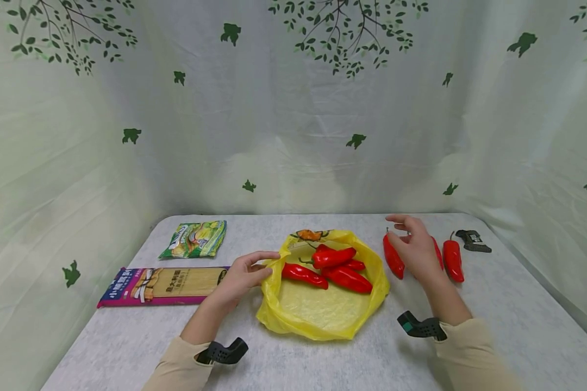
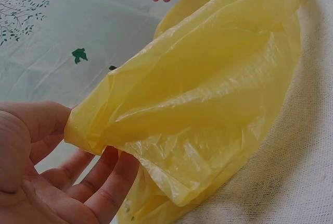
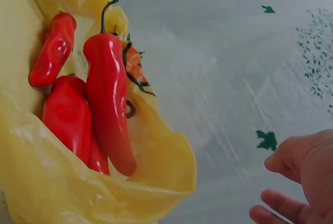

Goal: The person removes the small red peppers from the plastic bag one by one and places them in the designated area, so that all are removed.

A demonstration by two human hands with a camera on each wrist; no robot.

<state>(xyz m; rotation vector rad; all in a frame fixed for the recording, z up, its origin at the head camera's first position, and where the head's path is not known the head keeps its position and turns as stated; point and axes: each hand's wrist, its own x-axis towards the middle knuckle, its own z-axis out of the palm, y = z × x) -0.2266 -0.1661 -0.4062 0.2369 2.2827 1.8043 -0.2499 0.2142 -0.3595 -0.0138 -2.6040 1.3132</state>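
Observation:
A yellow plastic bag (image 1: 318, 320) lies with its mouth spread wide on the table, several red peppers (image 1: 347, 279) inside it. My left hand (image 1: 242, 279) pinches the bag's left rim between thumb and fingers; the left wrist view shows the bag's edge (image 2: 86, 130) in that grip. Over the table right of the bag, my right hand (image 1: 413, 247) hangs with its fingers apart and nothing between them. Beside and partly behind it lie more red peppers, one left of the hand (image 1: 393, 256) and another to its right (image 1: 453, 260).
A long pack of noodles (image 1: 176, 285) lies left of the bag, partly behind my left hand. A green snack packet (image 1: 194, 239) sits at the back left. At the back right is a small black packet (image 1: 473, 241). A leaf-patterned curtain (image 1: 298, 163) surrounds the table.

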